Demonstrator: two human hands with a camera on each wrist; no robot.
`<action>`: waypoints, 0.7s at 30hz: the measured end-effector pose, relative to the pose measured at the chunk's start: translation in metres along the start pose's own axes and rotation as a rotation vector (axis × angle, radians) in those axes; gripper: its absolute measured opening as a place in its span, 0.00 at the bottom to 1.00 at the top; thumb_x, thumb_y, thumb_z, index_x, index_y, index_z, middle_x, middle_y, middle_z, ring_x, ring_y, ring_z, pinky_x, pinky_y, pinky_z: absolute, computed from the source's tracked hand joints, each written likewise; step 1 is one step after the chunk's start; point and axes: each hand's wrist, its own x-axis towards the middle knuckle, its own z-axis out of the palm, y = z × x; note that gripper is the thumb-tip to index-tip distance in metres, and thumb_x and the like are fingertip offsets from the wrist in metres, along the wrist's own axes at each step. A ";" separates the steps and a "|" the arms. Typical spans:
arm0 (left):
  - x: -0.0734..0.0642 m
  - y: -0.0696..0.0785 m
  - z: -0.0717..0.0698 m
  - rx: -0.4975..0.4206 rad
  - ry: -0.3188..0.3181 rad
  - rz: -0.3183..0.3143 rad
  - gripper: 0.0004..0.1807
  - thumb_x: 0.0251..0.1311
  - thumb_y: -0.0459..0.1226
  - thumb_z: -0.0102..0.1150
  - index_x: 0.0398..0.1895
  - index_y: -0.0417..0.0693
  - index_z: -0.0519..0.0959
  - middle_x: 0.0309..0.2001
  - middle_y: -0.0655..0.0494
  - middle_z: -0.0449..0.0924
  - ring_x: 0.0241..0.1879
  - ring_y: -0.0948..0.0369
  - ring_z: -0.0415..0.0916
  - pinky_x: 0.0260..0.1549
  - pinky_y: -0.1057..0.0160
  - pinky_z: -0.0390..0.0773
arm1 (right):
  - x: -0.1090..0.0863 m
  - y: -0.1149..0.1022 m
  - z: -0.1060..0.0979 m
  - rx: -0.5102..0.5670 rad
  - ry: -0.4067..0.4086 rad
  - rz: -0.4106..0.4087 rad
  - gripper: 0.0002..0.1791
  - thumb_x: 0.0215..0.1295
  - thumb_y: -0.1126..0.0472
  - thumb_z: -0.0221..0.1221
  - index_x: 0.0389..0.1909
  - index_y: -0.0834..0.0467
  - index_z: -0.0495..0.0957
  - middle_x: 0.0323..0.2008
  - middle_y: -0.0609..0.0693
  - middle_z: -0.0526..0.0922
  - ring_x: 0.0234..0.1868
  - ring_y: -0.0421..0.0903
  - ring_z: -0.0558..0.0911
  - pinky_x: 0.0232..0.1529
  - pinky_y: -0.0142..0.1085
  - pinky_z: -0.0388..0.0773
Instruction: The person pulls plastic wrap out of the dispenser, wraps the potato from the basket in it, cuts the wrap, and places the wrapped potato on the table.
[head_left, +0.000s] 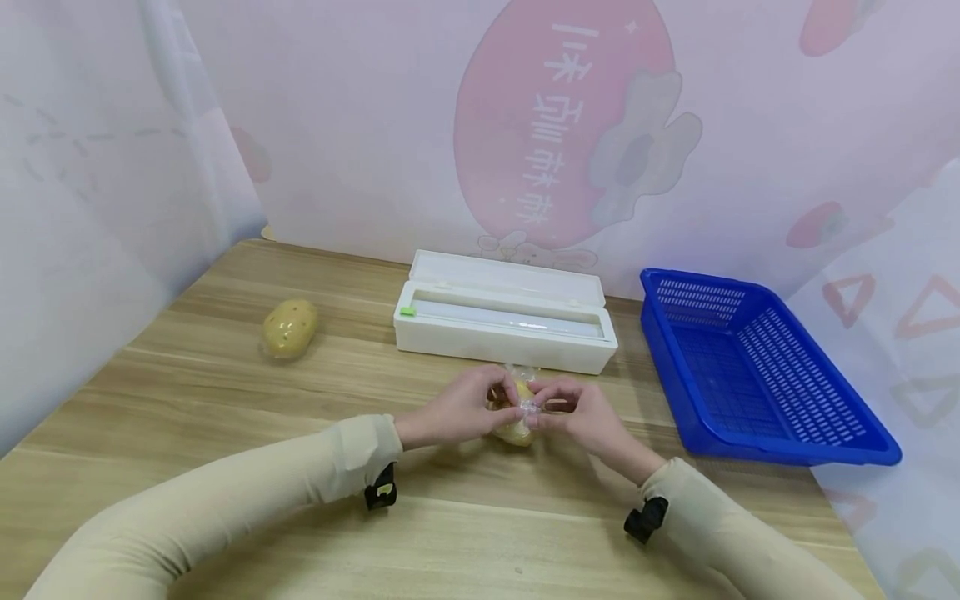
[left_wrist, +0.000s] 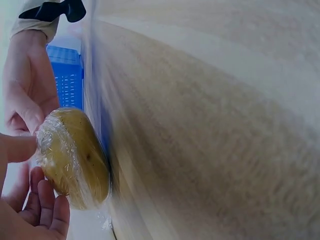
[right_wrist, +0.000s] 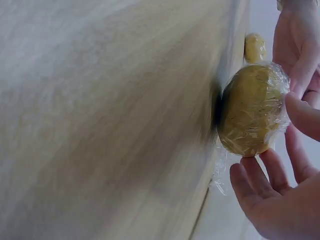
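Note:
A potato (head_left: 513, 433) in clear plastic wrap (left_wrist: 55, 142) rests on the wooden table between the two hands. From its left side, the left hand (head_left: 468, 404) pinches the gathered film on top with thumb and index finger. Opposite it, the right hand (head_left: 581, 408) pinches the same film, so the fingertips of both hands nearly meet. In the right wrist view, the wrapped potato (right_wrist: 250, 110) shows creased film bunched under the thumb, and a loose film end lies beyond it. The hands partly hide the potato in the head view.
Behind the hands stands a white cling film box (head_left: 502, 342), its lid raised, with a roll inside and a green slider. Another wrapped potato (head_left: 291, 329) lies at the left. A blue plastic basket (head_left: 667, 383) stands at the right. Printed cloth hangs behind the table.

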 end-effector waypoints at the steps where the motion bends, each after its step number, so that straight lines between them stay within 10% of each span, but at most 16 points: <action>1: 0.000 0.000 0.000 0.008 0.006 0.002 0.10 0.58 0.33 0.69 0.35 0.46 0.75 0.36 0.58 0.78 0.38 0.63 0.76 0.40 0.60 0.79 | 0.000 0.000 0.000 0.014 0.008 0.018 0.11 0.51 0.68 0.73 0.35 0.65 0.84 0.53 0.60 0.81 0.51 0.57 0.81 0.50 0.43 0.79; 15: -0.005 -0.004 0.001 0.291 0.080 0.350 0.13 0.54 0.33 0.72 0.42 0.48 0.82 0.47 0.52 0.80 0.43 0.58 0.79 0.43 0.63 0.78 | 0.001 -0.006 0.001 -0.007 0.112 0.074 0.12 0.46 0.66 0.77 0.33 0.64 0.87 0.36 0.55 0.87 0.40 0.53 0.84 0.37 0.35 0.82; 21: -0.008 -0.007 -0.003 0.360 0.007 0.381 0.15 0.56 0.38 0.72 0.47 0.49 0.87 0.48 0.53 0.81 0.47 0.60 0.77 0.47 0.66 0.76 | 0.001 -0.002 0.001 -0.044 0.108 0.030 0.09 0.48 0.66 0.76 0.31 0.62 0.88 0.39 0.55 0.86 0.42 0.50 0.84 0.39 0.36 0.82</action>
